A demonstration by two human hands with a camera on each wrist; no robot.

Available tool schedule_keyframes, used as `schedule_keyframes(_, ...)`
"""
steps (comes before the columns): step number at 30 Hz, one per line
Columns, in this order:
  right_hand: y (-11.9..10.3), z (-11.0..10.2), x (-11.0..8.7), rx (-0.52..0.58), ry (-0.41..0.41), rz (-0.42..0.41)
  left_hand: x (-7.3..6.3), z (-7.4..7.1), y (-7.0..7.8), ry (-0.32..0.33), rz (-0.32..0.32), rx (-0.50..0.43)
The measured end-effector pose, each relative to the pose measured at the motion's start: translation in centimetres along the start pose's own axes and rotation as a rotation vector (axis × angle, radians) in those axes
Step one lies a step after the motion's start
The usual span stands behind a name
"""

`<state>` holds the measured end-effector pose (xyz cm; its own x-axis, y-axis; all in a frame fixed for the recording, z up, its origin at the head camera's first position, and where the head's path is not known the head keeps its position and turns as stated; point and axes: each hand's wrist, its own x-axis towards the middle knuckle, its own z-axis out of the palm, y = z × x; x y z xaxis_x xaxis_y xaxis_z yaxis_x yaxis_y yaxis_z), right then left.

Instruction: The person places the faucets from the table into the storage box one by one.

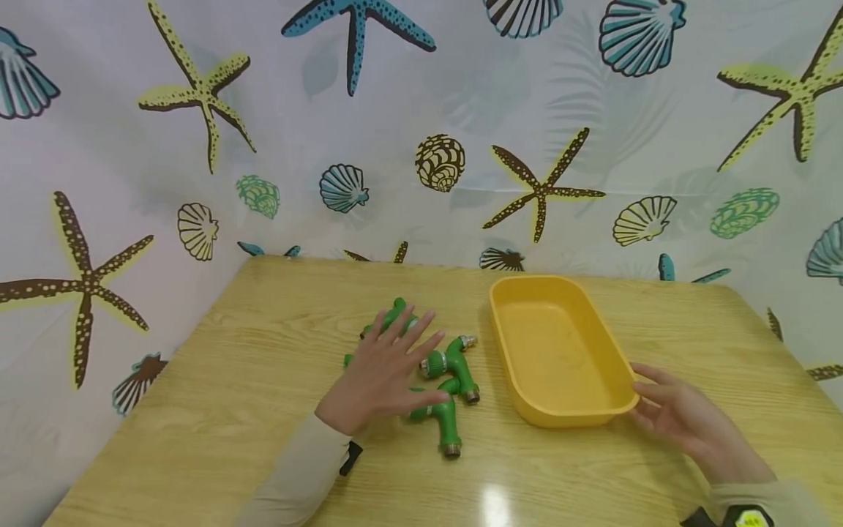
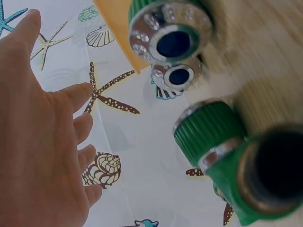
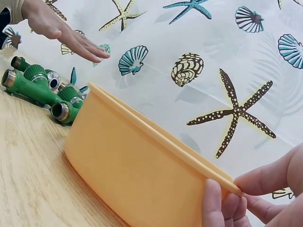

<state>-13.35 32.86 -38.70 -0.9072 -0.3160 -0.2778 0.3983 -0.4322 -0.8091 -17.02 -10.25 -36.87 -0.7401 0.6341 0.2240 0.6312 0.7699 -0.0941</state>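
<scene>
Several green plastic taps [image 1: 456, 364] with metal threaded ends lie in a loose group on the table. My left hand [image 1: 384, 373] is held over them, palm down with fingers spread, and hides part of the group. In the right wrist view that hand [image 3: 66, 35] is raised above the taps [image 3: 35, 90], with nothing in its grasp. To the right of the taps stands a yellow plastic tray [image 1: 549, 419] with nothing in it. My right hand [image 1: 681, 417] pinches the tray's near right corner, with fingers at the rim and outer wall [image 3: 142, 170].
The wood-grain table [image 1: 197, 410] ends at the back against a white cloth [image 1: 395, 132] printed with starfish and shells. This cloth also hangs along the left and right sides. Bare tabletop lies left of the taps and right of the tray.
</scene>
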Motion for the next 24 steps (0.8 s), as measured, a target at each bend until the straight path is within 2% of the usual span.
schedule_keyframes(7,0.5,0.7,-0.9,0.046,-0.022,-0.017,-0.3,-0.2,-0.8,0.021,0.052,0.017)
schedule_keyframes(13,1.1,1.3,-1.6,0.071,-0.009,-0.018,-1.1,0.8,-1.5,0.026,0.098,-0.062)
schedule_keyframes(20,2.1,2.1,-2.2,0.045,0.037,-0.014,-2.2,0.9,-1.9,0.022,0.087,-0.163)
schedule_keyframes(24,3.0,2.5,-2.6,0.022,0.033,-0.020,-3.0,0.8,-2.2,0.031,0.076,-0.167)
